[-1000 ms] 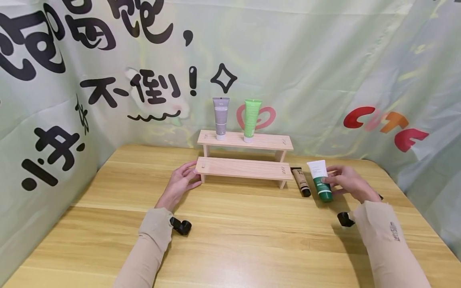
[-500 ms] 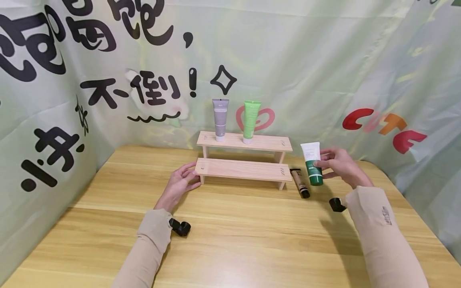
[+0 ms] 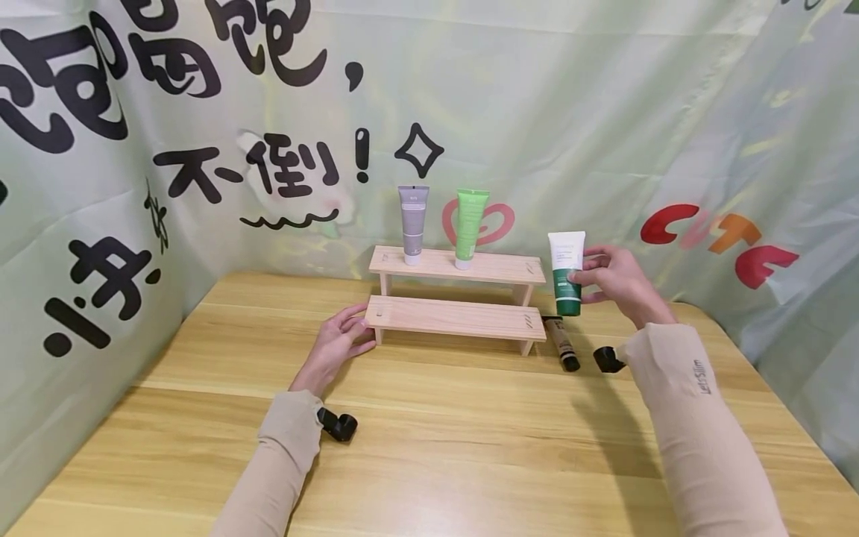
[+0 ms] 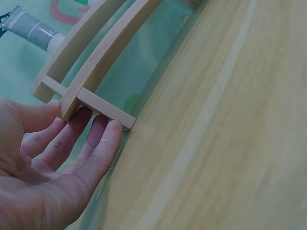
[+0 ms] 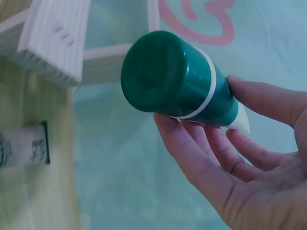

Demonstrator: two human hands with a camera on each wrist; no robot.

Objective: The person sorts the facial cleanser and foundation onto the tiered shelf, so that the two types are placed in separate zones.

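My right hand (image 3: 617, 280) holds a white-and-green squeeze tube (image 3: 567, 272) in the air, cap down, just right of the wooden rack. In the right wrist view its green cap (image 5: 153, 72) faces the camera, with thumb and fingers on opposite sides of the tube. My left hand (image 3: 330, 347) grips the left end of the two-tier wooden rack (image 3: 456, 315). Seen from the left wrist, the thumb (image 4: 41, 116) presses the end of the lower shelf, with fingers curled beneath it. A purple tube (image 3: 414, 224) and a light green tube (image 3: 471, 227) stand cap down on the upper shelf.
A small beige tube with a black cap (image 3: 562, 344) lies on the wooden table (image 3: 429, 447), by the rack's right end and below the held tube. A printed cloth backdrop (image 3: 570, 112) hangs behind and along both sides of the table.
My right hand has lifted the white-and-green tube up off the table and moved it left, toward the rack. The left hand has stayed on the rack's left end.
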